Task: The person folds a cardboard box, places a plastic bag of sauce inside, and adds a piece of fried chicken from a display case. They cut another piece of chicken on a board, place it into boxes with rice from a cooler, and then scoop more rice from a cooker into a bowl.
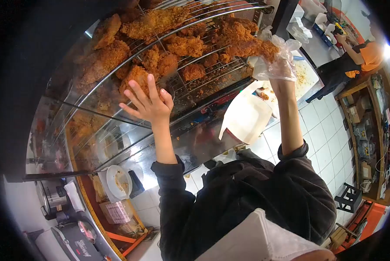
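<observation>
My left hand (148,103) is bare, its fingers spread at the edge of the glass pane (112,114) of a display case. Nothing is in it. My right hand (278,65) is covered by a clear plastic glove or bag and grips a piece of fried chicken (247,48) over the wire rack (205,77). More fried chicken (185,45) lies on the racks, with larger pieces (103,58) at the left. Below my right hand is an open white paper box (246,114), beside a crumb-strewn white surface (306,74).
White bowls (118,182) stand at lower left by a wooden shelf. A person in an orange top (371,56) stands at a counter (310,41) at upper right. Wooden shelves (373,130) and a black stool (348,198) are on the right, over white floor tiles (321,122).
</observation>
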Demonstrator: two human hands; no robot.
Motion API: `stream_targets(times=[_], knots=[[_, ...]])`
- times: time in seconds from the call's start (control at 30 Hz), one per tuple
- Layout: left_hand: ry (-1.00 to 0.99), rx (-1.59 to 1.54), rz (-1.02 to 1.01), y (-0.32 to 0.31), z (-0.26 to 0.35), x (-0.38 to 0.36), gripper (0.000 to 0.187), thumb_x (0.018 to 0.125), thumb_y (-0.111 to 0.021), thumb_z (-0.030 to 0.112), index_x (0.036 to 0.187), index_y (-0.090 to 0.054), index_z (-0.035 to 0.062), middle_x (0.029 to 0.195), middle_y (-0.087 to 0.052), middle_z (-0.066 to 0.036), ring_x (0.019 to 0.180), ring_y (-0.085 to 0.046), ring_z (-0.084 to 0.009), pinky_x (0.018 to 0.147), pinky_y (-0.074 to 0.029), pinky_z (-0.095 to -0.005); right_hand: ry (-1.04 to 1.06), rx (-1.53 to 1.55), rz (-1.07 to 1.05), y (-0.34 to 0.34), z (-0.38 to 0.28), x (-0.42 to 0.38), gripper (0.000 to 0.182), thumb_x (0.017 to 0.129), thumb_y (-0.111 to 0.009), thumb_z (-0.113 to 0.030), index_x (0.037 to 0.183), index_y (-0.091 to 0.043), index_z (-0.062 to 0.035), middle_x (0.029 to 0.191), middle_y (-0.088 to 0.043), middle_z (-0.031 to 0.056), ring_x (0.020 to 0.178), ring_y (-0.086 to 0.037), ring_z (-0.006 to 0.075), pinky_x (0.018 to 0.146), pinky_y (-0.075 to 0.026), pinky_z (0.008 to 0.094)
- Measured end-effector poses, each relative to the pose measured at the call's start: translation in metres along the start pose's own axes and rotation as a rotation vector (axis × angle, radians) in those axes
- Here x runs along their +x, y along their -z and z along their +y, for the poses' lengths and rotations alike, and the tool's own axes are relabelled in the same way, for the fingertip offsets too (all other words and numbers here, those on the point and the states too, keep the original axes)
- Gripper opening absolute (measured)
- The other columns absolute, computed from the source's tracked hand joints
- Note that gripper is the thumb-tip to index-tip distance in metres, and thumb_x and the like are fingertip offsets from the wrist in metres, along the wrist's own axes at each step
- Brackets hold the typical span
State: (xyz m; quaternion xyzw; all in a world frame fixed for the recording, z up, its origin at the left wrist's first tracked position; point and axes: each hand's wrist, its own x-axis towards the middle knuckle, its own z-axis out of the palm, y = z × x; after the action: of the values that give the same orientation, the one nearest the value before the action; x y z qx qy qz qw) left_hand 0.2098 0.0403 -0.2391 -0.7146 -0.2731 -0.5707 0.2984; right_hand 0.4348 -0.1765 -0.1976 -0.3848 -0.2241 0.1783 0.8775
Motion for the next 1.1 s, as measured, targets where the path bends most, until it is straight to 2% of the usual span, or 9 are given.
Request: stream_targets(times=[0.37,0.6,0.67,0.77,0.8,0.9,0.97,1.03,1.1], knots=[[-0.032,-0.023,-0.013,0.004,-0.002,0.002,0.047,0.091,-0.033,0.034,0.134,-0.042,0.0185,0.145,-0.027,-0.019,0.138,-0.017,-0.0341,0.108,-0.004,-0.0556,-0.156,-0.130,0.107,0.106,-0.012,-0.036,0.048,0.087,-0.056,-0.014,0.129,-0.036,-0.0018,0.131,-0.044,0.0134,0.113,-0.050,0.0266,0.097,-0.045,0.0415],[-0.012,-0.034,-0.039,0.005,-0.001,0.003,0.048,0.092,-0.031,0.035,0.135,-0.039,0.0149,0.146,-0.022,-0.022,0.138,-0.013,-0.0362,0.108,0.000,-0.0554,-0.322,-0.655,-0.248,0.109,-0.034,-0.078,0.038,0.079,-0.060,-0.010,0.115,-0.051,-0.0024,0.108,-0.058,0.0059,0.089,-0.057,0.0120,0.072,-0.049,0.0257],[-0.028,-0.020,-0.040,0.004,-0.002,0.003,0.048,0.093,-0.030,0.035,0.135,-0.039,0.0139,0.146,-0.021,-0.023,0.138,-0.013,-0.0364,0.108,-0.001,-0.0553,-0.112,-0.907,-0.406,0.119,-0.012,-0.079,0.029,0.082,-0.058,-0.009,0.110,-0.054,-0.0035,0.105,-0.058,0.0059,0.093,-0.056,0.0150,0.077,-0.048,0.0292],[-0.048,-0.005,-0.022,0.003,-0.003,0.004,0.049,0.094,-0.029,0.036,0.135,-0.039,0.0114,0.146,-0.021,-0.024,0.138,-0.012,-0.0367,0.108,-0.002,-0.0555,-0.214,-1.057,-0.565,0.170,0.048,-0.091,0.022,0.087,-0.052,-0.007,0.109,-0.055,-0.0033,0.109,-0.058,0.0085,0.100,-0.056,0.0196,0.087,-0.045,0.0311],[-0.051,-0.012,-0.023,0.003,-0.004,0.004,0.049,0.094,-0.029,0.036,0.135,-0.039,0.0114,0.146,-0.021,-0.024,0.138,-0.012,-0.0367,0.108,-0.002,-0.0555,-0.391,-0.779,-0.457,0.160,0.055,-0.098,0.023,0.089,-0.050,-0.008,0.111,-0.054,-0.0028,0.117,-0.056,0.0121,0.107,-0.054,0.0218,0.092,-0.044,0.0306],[-0.059,0.030,-0.040,0.002,-0.006,0.001,0.048,0.094,-0.027,0.036,0.132,-0.040,0.0097,0.146,-0.020,-0.025,0.138,-0.012,-0.0368,0.107,-0.002,-0.0554,-0.120,-1.121,-0.836,0.149,0.047,-0.091,0.027,0.087,-0.054,-0.008,0.113,-0.053,-0.0026,0.123,-0.053,0.0139,0.112,-0.053,0.0226,0.094,-0.043,0.0311],[-0.048,0.022,-0.043,0.004,-0.004,0.002,0.048,0.094,-0.027,0.036,0.132,-0.040,0.0093,0.145,-0.019,-0.026,0.138,-0.011,-0.0375,0.107,-0.002,-0.0557,-0.238,-1.006,-0.781,0.125,0.014,-0.093,0.032,0.083,-0.059,-0.008,0.113,-0.053,-0.0041,0.123,-0.053,0.0152,0.114,-0.051,0.0263,0.096,-0.042,0.0357],[-0.061,0.045,-0.044,0.003,-0.002,0.003,0.050,0.095,-0.026,0.036,0.134,-0.038,0.0079,0.145,-0.017,-0.028,0.138,-0.010,-0.0400,0.107,-0.002,-0.0568,0.301,-1.023,-0.574,0.156,0.030,-0.092,0.039,0.083,-0.050,-0.001,0.122,-0.051,-0.0032,0.123,-0.053,0.0122,0.110,-0.052,0.0251,0.097,-0.041,0.0338],[-0.063,0.040,-0.028,0.001,0.004,0.008,0.051,0.095,-0.026,0.037,0.134,-0.037,0.0074,0.145,-0.017,-0.028,0.137,-0.010,-0.0404,0.107,-0.002,-0.0569,0.428,-1.047,-0.315,0.176,0.019,-0.077,0.039,0.086,-0.046,-0.001,0.124,-0.050,-0.0025,0.122,-0.053,0.0148,0.110,-0.053,0.0244,0.095,-0.042,0.0351]])
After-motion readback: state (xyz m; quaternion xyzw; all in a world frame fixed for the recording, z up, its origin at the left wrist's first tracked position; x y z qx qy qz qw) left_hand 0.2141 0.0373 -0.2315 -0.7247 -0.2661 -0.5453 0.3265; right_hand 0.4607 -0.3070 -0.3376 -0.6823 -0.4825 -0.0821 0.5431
